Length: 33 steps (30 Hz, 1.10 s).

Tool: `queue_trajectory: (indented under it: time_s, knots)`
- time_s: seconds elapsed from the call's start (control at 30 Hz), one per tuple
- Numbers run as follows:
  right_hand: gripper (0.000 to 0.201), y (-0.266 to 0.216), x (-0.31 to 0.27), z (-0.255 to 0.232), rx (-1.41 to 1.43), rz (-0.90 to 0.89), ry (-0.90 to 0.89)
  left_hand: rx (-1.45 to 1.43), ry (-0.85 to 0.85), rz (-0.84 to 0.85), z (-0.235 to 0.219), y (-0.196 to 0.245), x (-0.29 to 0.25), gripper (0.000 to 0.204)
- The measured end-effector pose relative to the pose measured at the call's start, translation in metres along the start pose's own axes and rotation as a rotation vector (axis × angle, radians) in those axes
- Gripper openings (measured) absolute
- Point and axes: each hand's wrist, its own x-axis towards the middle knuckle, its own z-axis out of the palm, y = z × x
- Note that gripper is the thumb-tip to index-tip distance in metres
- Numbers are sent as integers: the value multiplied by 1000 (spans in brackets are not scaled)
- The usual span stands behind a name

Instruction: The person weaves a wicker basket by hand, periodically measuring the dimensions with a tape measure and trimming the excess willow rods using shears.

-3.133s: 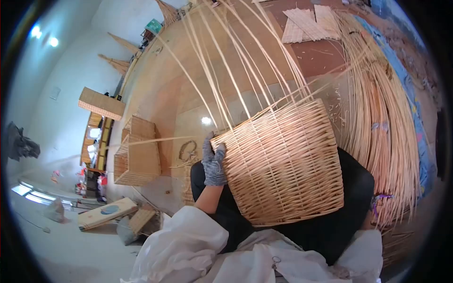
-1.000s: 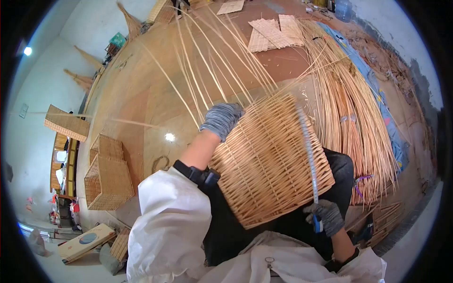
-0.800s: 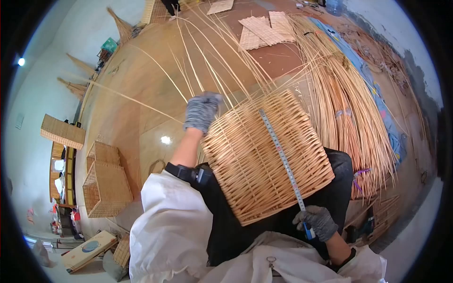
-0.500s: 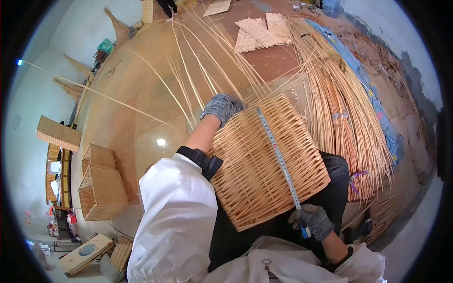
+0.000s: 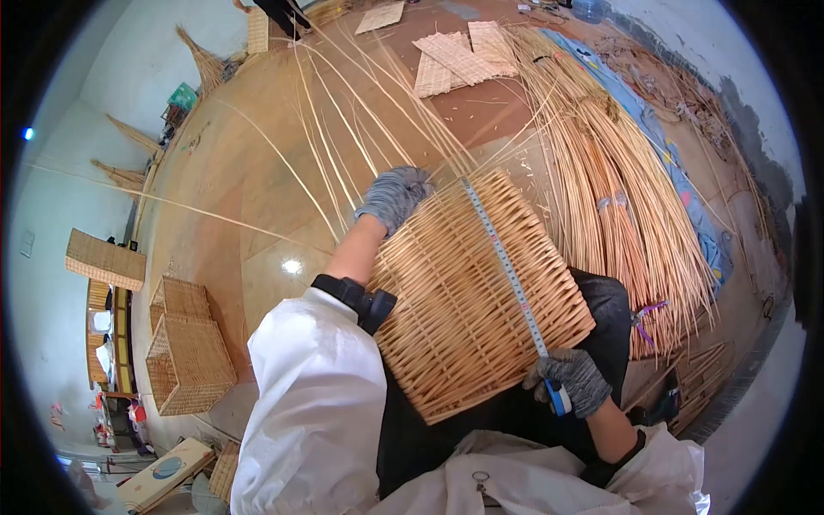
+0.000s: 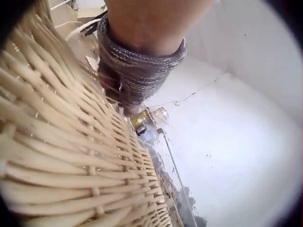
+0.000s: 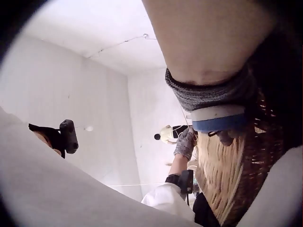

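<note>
A half-woven wicker basket (image 5: 468, 300) lies tilted across the person's lap, long loose stakes fanning out from its far edge. At that edge, the gloved left hand (image 5: 395, 199) grips the basket among the stakes, knuckles up; its fingertips are mostly hidden. The gloved right hand (image 5: 573, 382) holds a blue and white tape measure (image 5: 558, 398) at the near edge. Its extended blade (image 5: 506, 266) runs straight over the weave to the far edge. In the right wrist view the tape case (image 7: 218, 118) shows below the glove cuff, beside the basket wall (image 7: 220, 165).
A large bundle of wicker rods (image 5: 614, 206) lies on the right over a blue cloth (image 5: 678, 180). Woven panels (image 5: 459, 62) lie at the far side. Finished baskets (image 5: 190, 360) stand at left. A person (image 5: 279, 15) stands at the back.
The left hand has gone from the basket's left corner to its far edge. The right hand has come into view with the tape measure, whose blade shifted from the right side toward the basket's middle.
</note>
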Motion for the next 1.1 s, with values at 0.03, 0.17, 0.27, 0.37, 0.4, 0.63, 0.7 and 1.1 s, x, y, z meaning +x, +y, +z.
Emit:
queue_trajectory:
  time_s: [0.03,0.17,0.27,0.37,0.4,0.63,0.7,1.1]
  knots:
    - [22,1,-1,0,-5,-1,-2,59,-34,-12,2,6,4,33]
    - [20,0,-8,2,-4,8,16,272,-244,-176,-2,36,22,34]
    - [19,-13,-14,9,-27,85,31,209,-253,-229,0,31,26,37]
    - [22,-24,-6,6,-51,107,-7,-412,-172,-421,-23,23,5,47]
    - [24,-25,-1,4,-49,93,-28,-447,-145,-364,-25,20,0,48]
    - [24,-33,12,19,-120,184,-87,-104,-176,-102,-24,8,-11,43]
    - [17,-11,-6,16,55,298,-49,-49,-232,-111,-27,16,-13,40]
    - [25,34,-4,11,167,211,25,110,-162,-31,-14,21,-12,22]
